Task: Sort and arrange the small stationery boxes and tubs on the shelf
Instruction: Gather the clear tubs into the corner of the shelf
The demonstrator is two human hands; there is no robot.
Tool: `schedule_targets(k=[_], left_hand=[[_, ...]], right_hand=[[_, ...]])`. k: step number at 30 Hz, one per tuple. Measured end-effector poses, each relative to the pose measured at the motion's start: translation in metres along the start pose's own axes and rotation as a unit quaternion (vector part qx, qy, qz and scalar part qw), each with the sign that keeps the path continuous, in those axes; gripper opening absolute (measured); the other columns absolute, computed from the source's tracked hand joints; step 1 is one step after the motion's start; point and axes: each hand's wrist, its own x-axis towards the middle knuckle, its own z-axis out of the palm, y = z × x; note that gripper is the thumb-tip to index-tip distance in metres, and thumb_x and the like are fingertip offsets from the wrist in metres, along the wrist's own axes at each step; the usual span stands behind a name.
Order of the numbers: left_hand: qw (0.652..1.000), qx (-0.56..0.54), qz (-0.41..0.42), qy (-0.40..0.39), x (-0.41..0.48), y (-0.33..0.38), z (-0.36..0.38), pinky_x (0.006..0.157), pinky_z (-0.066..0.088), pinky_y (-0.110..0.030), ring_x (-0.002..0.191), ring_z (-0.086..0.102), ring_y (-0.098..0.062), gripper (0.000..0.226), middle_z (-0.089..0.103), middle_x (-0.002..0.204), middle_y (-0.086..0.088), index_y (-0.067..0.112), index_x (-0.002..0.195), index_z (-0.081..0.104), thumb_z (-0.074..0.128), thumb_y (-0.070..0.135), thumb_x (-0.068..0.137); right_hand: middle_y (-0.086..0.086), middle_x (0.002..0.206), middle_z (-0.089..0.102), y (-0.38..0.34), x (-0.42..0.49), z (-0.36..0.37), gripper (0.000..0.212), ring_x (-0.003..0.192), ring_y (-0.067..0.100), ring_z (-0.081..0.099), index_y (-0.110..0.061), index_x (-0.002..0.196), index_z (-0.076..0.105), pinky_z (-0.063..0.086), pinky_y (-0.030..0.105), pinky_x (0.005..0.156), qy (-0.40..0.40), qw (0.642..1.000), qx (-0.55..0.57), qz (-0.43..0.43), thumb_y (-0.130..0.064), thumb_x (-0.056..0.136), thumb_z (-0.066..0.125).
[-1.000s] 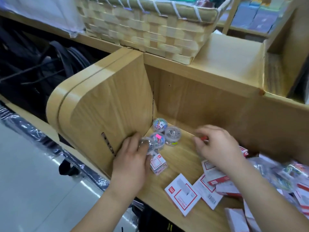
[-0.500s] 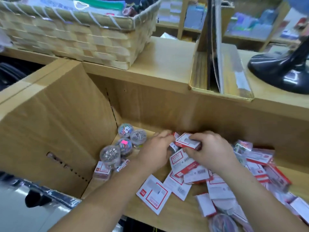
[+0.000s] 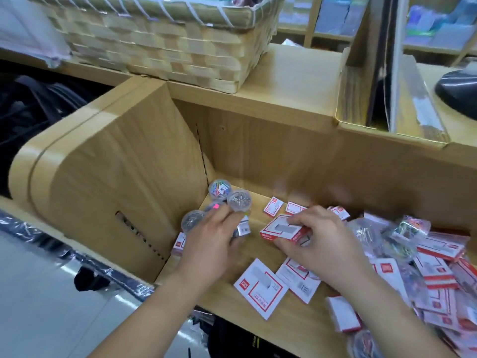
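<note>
Several clear round tubs (image 3: 240, 200) of clips stand in the shelf's back left corner. My left hand (image 3: 215, 240) is beside them and grips a small white box (image 3: 244, 227) near a tub (image 3: 192, 220). My right hand (image 3: 318, 240) pinches a red-and-white staple box (image 3: 280, 230) a little above the shelf board (image 3: 254, 321). Flat white-and-red boxes (image 3: 260, 286) lie loose in front of my hands. A jumbled heap of boxes and bagged clips (image 3: 436, 257) fills the right side.
A wooden side panel (image 3: 124, 174) closes the shelf on the left. A woven basket (image 3: 165, 40) sits on the upper ledge. A cardboard tray (image 3: 392, 109) and a black rounded object (image 3: 459, 91) stand at the upper right. The floor lies below left.
My left hand has gone back left to the tubs with a small box in it. My right hand has lifted a larger staple box toward the middle. The view shifted right.
</note>
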Motion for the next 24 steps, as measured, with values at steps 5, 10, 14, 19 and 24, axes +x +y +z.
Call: schedule_targets(k=[5,10,14,19,24], left_hand=[[0.999,0.037,-0.011,-0.031,-0.010,-0.007,0.001,0.082,0.055,-0.037,0.113,0.062,-0.030,0.052,0.064,0.127,-0.003,0.015,0.127,0.066,0.079,0.012,0.077],[0.997,-0.073,0.030,0.004,-0.034,0.022,-0.016,0.091,0.052,-0.036,0.111,0.059,-0.022,0.032,0.064,0.122,0.005,0.019,0.117,0.069,0.067,0.013,0.085],[0.990,-0.090,0.029,-0.104,-0.075,0.045,-0.002,0.093,0.054,-0.032,0.125,0.054,-0.015,0.045,0.055,0.142,0.012,0.032,0.111,0.068,0.069,0.060,0.076],[0.993,-0.027,-0.013,-0.115,-0.083,0.062,0.016,0.077,0.053,-0.032,0.111,0.057,-0.025,0.051,0.056,0.126,-0.001,0.030,0.104,0.060,0.066,0.062,0.064],[0.996,-0.080,-0.024,-0.032,-0.081,0.056,0.005,0.073,0.053,-0.032,0.094,0.059,-0.023,0.047,0.060,0.098,0.005,0.028,0.097,0.068,0.069,0.048,0.054]], right_hand=[[-0.003,0.093,0.070,0.000,-0.001,0.031,0.043,0.091,0.027,0.067,-0.026,0.092,0.078,0.053,0.045,0.091,-0.003,0.995,-0.075,-0.062,-0.054,0.061,0.088],[0.006,0.109,0.071,0.016,-0.004,0.037,0.045,0.110,0.031,0.066,-0.026,0.093,0.079,0.034,0.053,0.110,-0.006,0.984,-0.149,-0.096,-0.055,0.059,0.088],[0.005,0.109,0.071,0.018,-0.007,0.036,0.045,0.115,0.030,0.064,-0.028,0.098,0.077,0.041,0.056,0.106,-0.017,0.987,-0.142,-0.078,-0.051,0.061,0.088],[-0.003,0.103,0.063,0.009,0.009,0.037,0.043,0.117,0.023,0.054,-0.028,0.100,0.066,0.022,0.044,0.116,-0.058,0.988,-0.137,-0.048,-0.059,0.071,0.076],[-0.005,0.095,0.063,-0.002,-0.007,0.014,0.040,0.099,0.020,0.060,-0.025,0.091,0.070,0.041,0.044,0.106,0.046,0.997,-0.027,-0.058,-0.051,0.064,0.084]])
